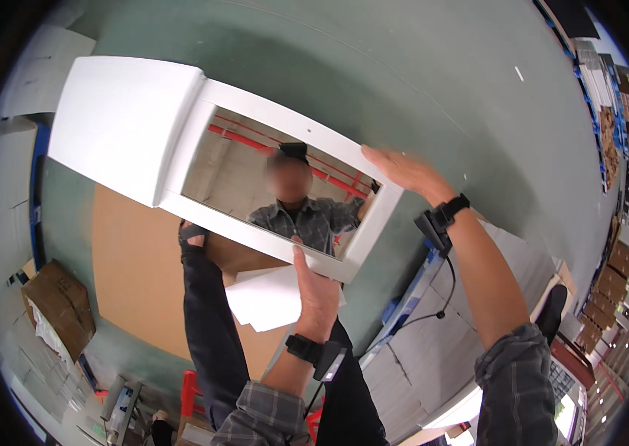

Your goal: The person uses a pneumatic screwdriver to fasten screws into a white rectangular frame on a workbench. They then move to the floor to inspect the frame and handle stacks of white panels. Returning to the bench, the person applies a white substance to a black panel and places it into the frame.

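A long white piece with a white-framed mirror point(374, 223) lies tilted across the middle, and a plain white box-like section point(125, 126) joins its left end. My left hand point(318, 297) grips the near edge of the frame, its thumb on top and its fingers hidden beneath. At the far right corner, my right hand point(403, 171) holds the frame's edge with long fingers along it. The mirror glass reflects a person in a checked shirt and red overhead pipes. Each of my wrists carries a black strapped device.
Brown cardboard point(136, 267) lies on the green floor under the mirror, with white sheets point(266, 297) near my legs. A carton point(59, 308) stands at left. Grey boards point(433, 334) are stacked at right, near a dangling black cable point(453, 286). Red stool parts point(192, 394) show below.
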Tool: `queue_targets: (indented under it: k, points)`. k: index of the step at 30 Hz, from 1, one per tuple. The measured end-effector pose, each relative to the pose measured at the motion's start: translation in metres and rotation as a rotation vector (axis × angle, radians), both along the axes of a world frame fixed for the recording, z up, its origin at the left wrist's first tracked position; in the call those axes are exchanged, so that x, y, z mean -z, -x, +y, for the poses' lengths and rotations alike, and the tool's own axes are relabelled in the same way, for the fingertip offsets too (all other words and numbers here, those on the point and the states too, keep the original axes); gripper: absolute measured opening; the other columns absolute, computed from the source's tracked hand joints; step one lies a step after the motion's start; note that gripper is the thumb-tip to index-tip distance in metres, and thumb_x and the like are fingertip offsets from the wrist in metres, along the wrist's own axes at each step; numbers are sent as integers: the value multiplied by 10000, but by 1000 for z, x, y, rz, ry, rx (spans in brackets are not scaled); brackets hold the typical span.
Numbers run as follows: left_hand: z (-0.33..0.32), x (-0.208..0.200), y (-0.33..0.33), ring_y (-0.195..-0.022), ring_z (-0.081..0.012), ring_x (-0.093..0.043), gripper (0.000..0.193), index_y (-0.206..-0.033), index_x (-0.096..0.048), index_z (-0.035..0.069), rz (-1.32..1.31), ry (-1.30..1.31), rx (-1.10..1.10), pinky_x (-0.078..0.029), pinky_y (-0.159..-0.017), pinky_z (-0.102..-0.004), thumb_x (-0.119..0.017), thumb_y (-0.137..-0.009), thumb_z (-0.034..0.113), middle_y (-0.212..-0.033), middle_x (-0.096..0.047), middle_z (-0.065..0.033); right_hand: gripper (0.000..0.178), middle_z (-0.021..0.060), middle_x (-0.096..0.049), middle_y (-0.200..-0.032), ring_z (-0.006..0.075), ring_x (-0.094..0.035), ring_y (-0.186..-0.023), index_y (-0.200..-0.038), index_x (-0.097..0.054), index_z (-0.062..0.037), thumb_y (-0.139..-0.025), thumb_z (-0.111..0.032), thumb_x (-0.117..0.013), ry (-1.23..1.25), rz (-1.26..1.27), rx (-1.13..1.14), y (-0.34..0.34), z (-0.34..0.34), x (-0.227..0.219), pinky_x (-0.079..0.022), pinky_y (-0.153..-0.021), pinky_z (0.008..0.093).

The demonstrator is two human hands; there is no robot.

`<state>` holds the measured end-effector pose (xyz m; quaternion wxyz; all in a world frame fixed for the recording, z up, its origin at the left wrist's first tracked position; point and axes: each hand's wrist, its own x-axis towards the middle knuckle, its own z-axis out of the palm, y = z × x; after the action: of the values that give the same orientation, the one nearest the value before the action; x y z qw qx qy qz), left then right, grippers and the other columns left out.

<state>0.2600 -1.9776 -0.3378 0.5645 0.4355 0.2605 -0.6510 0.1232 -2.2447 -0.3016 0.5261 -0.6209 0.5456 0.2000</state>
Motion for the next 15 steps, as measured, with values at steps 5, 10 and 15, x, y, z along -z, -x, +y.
queue_targets:
  k: [5,10,15]
  points:
    - [-16,-19,-38,-1599,-295,-153,836,-1703,-152,314,-157,-64,137,-112,-1286,-469,-473,-1030,692,-1771,-62,-83,842,206,-422,-1639,350,-377,-1530,-1588,-405,-5,-1079,-665,-286,-60,-32,-18,0,-8,12,-281,-1250,395]
    - [-41,-7,-128,-1591,-277,-179,873,-1702,-192,199,-342,0,98,-151,-1271,-431,-489,-1033,674,-1755,-151,-70,877,225,-442,-1619,366,-384,-1522,-1583,-417,-7,-1064,-700,-274,-61,-76,-101,-61,-37,3,-291,-1243,405]
    - [-62,17,-187,-1584,-233,-208,881,-1681,-215,93,-483,-18,46,-168,-1267,-402,-498,-1046,634,-1736,-228,-54,997,244,-378,-1651,379,-313,-1560,-1588,-386,19,-1017,-788,-260,-102,-7,-134,-161,-76,-1,-272,-1257,438]
